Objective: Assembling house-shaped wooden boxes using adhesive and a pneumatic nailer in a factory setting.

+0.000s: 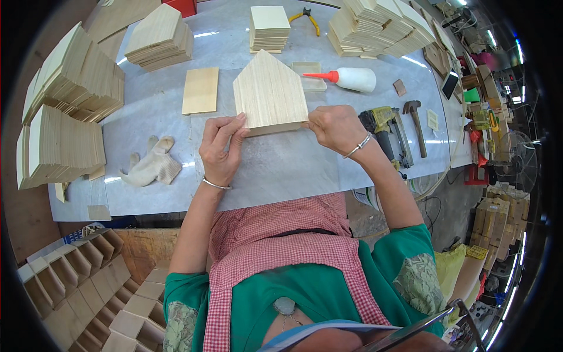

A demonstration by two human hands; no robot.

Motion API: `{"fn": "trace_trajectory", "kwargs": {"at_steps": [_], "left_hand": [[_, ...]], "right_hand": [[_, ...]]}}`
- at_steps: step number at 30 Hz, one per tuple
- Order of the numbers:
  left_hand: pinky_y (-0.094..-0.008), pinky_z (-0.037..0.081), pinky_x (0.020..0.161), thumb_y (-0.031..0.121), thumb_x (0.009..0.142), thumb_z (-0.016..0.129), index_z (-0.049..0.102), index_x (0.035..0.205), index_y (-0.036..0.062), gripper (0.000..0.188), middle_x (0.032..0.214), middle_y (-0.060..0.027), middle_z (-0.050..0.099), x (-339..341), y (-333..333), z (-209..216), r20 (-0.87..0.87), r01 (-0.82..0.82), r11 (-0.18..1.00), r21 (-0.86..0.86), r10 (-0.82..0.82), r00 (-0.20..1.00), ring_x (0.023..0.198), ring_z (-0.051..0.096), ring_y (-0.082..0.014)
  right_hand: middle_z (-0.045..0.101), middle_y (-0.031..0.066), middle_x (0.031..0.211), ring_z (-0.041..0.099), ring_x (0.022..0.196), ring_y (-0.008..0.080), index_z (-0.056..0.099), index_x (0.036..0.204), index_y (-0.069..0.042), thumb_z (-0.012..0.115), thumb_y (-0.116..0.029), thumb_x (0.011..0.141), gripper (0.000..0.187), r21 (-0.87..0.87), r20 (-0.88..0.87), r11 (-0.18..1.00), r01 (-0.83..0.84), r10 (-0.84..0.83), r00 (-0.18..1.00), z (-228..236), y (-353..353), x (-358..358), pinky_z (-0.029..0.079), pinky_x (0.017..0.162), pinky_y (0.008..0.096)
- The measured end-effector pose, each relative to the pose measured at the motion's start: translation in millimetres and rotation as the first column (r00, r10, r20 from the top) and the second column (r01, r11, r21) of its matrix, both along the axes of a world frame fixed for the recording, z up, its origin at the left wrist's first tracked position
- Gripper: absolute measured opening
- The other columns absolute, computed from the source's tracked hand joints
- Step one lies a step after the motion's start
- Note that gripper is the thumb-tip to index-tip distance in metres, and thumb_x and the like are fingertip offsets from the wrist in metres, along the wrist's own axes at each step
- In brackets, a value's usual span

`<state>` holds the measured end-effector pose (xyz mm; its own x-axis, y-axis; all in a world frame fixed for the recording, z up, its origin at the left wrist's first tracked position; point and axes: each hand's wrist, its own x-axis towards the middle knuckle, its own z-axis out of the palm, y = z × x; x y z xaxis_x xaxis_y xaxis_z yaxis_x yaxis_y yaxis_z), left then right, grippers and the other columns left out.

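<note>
In front of me is a house-shaped piece of pale wood [270, 91], its peak pointing away and a thick lower edge facing me. My left hand [220, 149] pinches its near left corner between thumb and fingers. At the near right corner, my right hand [338, 129] grips it with curled fingers. What lies under the top face is mostly hidden. Just beyond its right side lies a white glue bottle [356, 80] with a red nozzle, next to a shallow pale wooden frame [314, 85]. To the left rests a flat rectangular wooden panel [200, 91].
Stacks of house-shaped panels [161, 38] and other wooden boards [70, 138] line the table's left and far sides. Pliers [307, 21] lie at the back. A nail gun [387, 132], hammer [416, 126] and phone [450, 85] are right; a glove [153, 163] lies left. Assembled boxes [76, 281] stand lower left.
</note>
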<state>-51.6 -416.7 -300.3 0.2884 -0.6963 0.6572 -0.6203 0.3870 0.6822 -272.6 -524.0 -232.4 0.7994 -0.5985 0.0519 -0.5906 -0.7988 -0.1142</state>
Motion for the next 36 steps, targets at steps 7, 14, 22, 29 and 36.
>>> {"fn": "trace_trajectory", "kwargs": {"at_steps": [7, 14, 22, 29, 36], "left_hand": [[-0.0279, 0.049, 0.071, 0.004, 0.08, 0.071, 0.069, 0.101, 0.0016, 0.021, 0.088, -0.0089, 0.063, 3, 1, 1, 0.005, -0.005, 1.0, 0.025, 0.005, 1.0, 0.078, 0.061, -0.0194], [-0.0272, 0.05, 0.066, 0.003, 0.079, 0.072, 0.07, 0.101, 0.0024, 0.022, 0.086, -0.0084, 0.062, 1, -1, -1, 0.001, -0.02, 1.0, -0.006, 0.02, 1.0, 0.076, 0.061, -0.0181], [-0.0271, 0.05, 0.066, 0.003, 0.079, 0.071, 0.07, 0.101, 0.0025, 0.022, 0.085, -0.0081, 0.061, -1, 2, -4, -0.034, -0.018, 1.0, -0.005, 0.018, 0.999, 0.076, 0.06, -0.0174], [-0.0271, 0.05, 0.065, 0.002, 0.079, 0.071, 0.069, 0.101, 0.0021, 0.022, 0.086, -0.0086, 0.061, -2, 0, -7, -0.035, -0.025, 0.999, -0.021, 0.024, 0.999, 0.076, 0.061, -0.0178], [-0.0283, 0.051, 0.066, 0.001, 0.078, 0.071, 0.069, 0.102, 0.0029, 0.024, 0.086, -0.0093, 0.061, -2, 0, -7, -0.094, -0.005, 1.0, -0.001, 0.005, 0.996, 0.077, 0.061, -0.0189]], "right_hand": [[0.065, 0.0114, 0.078, 0.065, 0.074, 0.0283, 0.067, 0.082, -0.005, 0.063, -0.023, 0.082, 0.018, 0.11, 0.2, 0.987, 0.119, -0.139, 0.97, 2, 13, -11, 0.052, 0.064, 0.0385], [0.061, 0.0183, 0.102, 0.061, 0.092, 0.0354, 0.045, 0.129, -0.006, 0.07, -0.029, 0.078, 0.061, -0.093, 0.016, 0.77, 0.631, -0.632, 0.774, -11, 36, -149, 0.051, 0.075, 0.0435], [0.058, 0.0264, 0.107, 0.06, 0.095, 0.0413, 0.029, 0.139, 0.0, 0.061, -0.015, 0.072, 0.075, -0.013, -0.158, 0.588, 0.809, -0.8, 0.579, -38, 14, -155, 0.048, 0.083, 0.0492], [0.062, 0.0127, 0.069, 0.062, 0.054, 0.0217, 0.049, 0.112, 0.005, 0.062, -0.013, 0.074, 0.045, 0.61, -0.07, 0.432, 0.665, -0.806, 0.588, 74, 26, -126, 0.052, 0.051, 0.0359], [0.056, 0.0041, 0.059, 0.055, 0.047, 0.0105, 0.056, 0.094, 0.007, 0.069, -0.02, 0.08, 0.033, 0.838, -0.037, 0.361, 0.409, -0.711, 0.703, 137, 58, -43, 0.046, 0.043, 0.0256]]}}
